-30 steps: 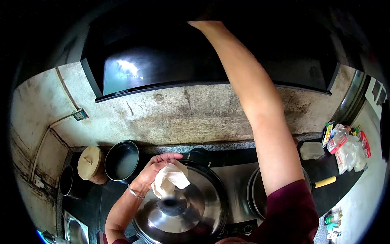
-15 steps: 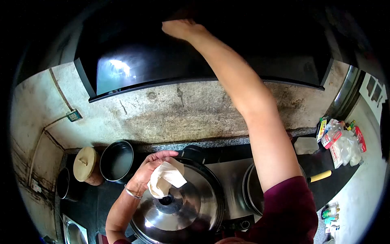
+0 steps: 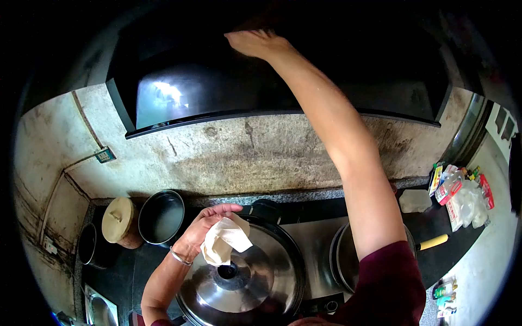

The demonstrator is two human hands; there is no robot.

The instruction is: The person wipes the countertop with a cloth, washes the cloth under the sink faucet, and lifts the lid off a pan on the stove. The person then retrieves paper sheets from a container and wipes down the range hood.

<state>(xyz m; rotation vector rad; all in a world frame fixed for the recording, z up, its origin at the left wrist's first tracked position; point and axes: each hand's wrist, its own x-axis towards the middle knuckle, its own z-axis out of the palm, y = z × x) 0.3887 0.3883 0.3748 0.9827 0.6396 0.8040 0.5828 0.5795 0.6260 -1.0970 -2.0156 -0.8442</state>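
Observation:
My left hand (image 3: pixel 209 225) holds a crumpled white paper towel (image 3: pixel 225 242) just above the knob of a large steel lid (image 3: pixel 255 282). That lid covers a wide pan on the stove (image 3: pixel 315 247). My right arm is raised across the view, and my right hand (image 3: pixel 250 42) is up at the dark, glossy range hood (image 3: pixel 228 92). The fingers of that hand fade into the dark, so what they touch or hold is hidden.
On the left stand a lidded pot (image 3: pixel 119 220), a black bowl (image 3: pixel 162 217) and a sink (image 3: pixel 100 309). A yellow-handled pan (image 3: pixel 432 242) sits partly behind my right arm. Plastic bags (image 3: pixel 467 204) and a pale box (image 3: pixel 415 201) lie at the right.
Since a second ago my right hand has moved left along the hood, and more of it shows. The view shifted left and back slightly. My left hand still has the paper towel.

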